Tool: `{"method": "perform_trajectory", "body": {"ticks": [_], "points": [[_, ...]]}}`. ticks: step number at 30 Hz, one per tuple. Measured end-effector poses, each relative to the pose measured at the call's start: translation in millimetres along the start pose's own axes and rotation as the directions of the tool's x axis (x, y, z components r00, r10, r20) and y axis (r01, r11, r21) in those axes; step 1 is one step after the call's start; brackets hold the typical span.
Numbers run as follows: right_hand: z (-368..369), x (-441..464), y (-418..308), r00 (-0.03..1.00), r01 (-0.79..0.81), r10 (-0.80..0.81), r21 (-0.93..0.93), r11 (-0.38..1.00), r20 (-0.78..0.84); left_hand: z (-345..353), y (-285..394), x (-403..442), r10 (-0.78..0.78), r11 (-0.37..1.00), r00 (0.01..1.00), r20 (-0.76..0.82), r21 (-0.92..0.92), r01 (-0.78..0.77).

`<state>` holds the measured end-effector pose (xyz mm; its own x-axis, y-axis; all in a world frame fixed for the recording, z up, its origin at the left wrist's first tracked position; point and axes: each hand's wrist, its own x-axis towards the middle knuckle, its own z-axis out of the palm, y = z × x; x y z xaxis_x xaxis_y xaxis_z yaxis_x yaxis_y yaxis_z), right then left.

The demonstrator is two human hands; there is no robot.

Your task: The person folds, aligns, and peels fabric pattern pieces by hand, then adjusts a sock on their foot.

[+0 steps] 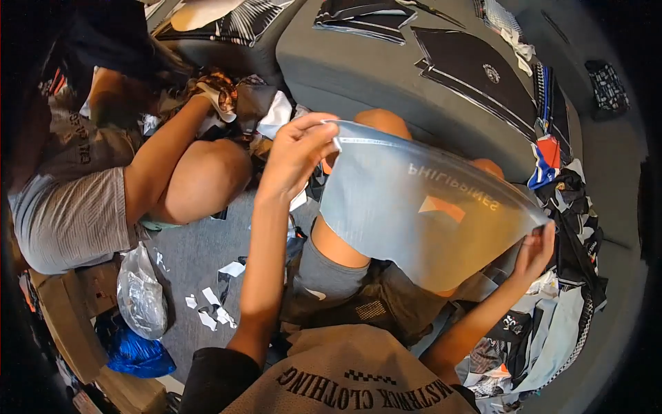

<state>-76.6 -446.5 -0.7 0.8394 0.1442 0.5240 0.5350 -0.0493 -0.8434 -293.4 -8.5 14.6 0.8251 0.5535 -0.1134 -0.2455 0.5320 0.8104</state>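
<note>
PHILIPPINES cloth (pixel 379 200): held up, spread wide, in front of sofa (pixel 345 76) | left hand (pixel 298 157): fingers pinching one upper corner | right hand (pixel 535 250): fingers pinching opposite corner | black panel (pixel 462 62): lying on sofa | clear plastic bag (pixel 141 293): on floor (pixel 189 259), well apart from sofa | blue bag (pixel 140 348): farther from sofa

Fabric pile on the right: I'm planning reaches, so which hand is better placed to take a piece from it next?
Probably the right hand: it appears closer to the fabric pile, while the left hand grips the sheet's opposite end. The right would have to release the sheet first.
</note>
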Motion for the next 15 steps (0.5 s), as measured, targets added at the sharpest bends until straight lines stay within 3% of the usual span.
{"method": "perform_trajectory", "body": {"ticks": [1, 2, 3, 4, 6, 8, 9, 10, 11, 13, 14, 15], "points": [[-5, -1, 0, 0.985, 0.166, -0.162, -0.084, 0.983, 0.052, 4, 7, -3, 0.009, 0.996, 1.000, -0.001, -0.086, -0.009], [-7, 2, -10, 0.986, 0.167, -0.164, -0.094, 0.981, 0.041, 10, 17, -8, 0.022, 0.992, 0.997, 0.072, -0.122, -0.013], [-14, 11, -25, 0.994, 0.015, -0.035, 0.193, 0.981, 0.099, 15, 28, -14, 0.037, 0.987, 0.988, 0.148, -0.159, -0.014], [-17, 21, -46, 0.980, -0.147, 0.067, 0.452, 0.880, 0.188, 18, 38, -16, 0.034, 0.987, 0.985, 0.167, -0.162, -0.006], [-26, 34, -72, 0.899, -0.435, 0.152, 0.791, 0.430, 0.411, 28, 56, -14, 0.162, 0.949, 0.868, 0.470, -0.314, -0.007], [-32, 41, -74, 0.843, -0.453, 0.529, 0.665, 0.593, 0.102, 51, 66, -4, 0.192, 0.959, 0.929, 0.317, -0.261, -0.109], [-40, 58, -43, 0.801, -0.553, 0.553, 0.637, 0.536, 0.230, 64, 65, 10, 0.169, 0.961, 0.920, 0.353, -0.268, -0.074], [-51, 75, -14, 0.739, -0.650, 0.575, 0.592, 0.475, 0.350, 81, 61, 33, 0.082, 0.991, 0.961, 0.265, -0.123, -0.051], [14, 64, -51, 0.939, -0.343, 0.337, 0.118, 0.932, 0.072, 97, 55, 53, 0.016, 0.999, 0.986, 0.164, 0.026, -0.021], [2, 98, -15, 0.714, -0.667, 0.671, 0.486, 0.565, 0.200, 117, 33, 82, -0.148, 0.986, 0.964, 0.220, 0.109, 0.126], [2, 99, -12, 0.781, -0.591, 0.599, 0.518, 0.618, 0.177, 132, 26, 82, -0.144, 0.986, 0.960, 0.239, 0.113, 0.120], [17, 89, -27, 0.784, -0.580, 0.600, 0.534, 0.616, 0.159, 148, 13, 70, -0.148, 0.988, 0.944, 0.294, 0.086, 0.128]]}}
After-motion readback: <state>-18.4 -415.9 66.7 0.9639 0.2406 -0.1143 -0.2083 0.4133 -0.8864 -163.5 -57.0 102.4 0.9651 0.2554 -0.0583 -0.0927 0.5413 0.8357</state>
